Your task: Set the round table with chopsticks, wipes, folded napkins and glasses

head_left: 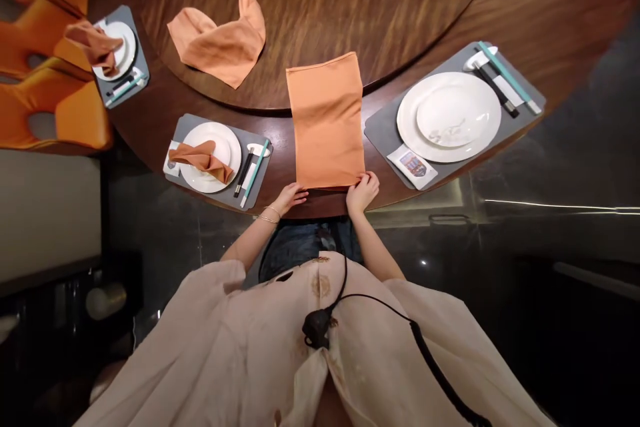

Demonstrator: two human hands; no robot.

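Orange napkin [327,123]: flat, bridging table [273,132] and turntable [395,20]; uneven pulling could skew it, and a turning turntable could drag its far end.
Long axis: runs from the table's near edge inward, far end leaning slightly left.
Right hand [363,193]: fingers curled, pinching the near right corner.
Left hand [290,199]: fingers extended at the near left corner; thumb hidden, grip cannot be told.
Right placemat [381,128]: just beside the napkin; a sideways sweep could catch it.
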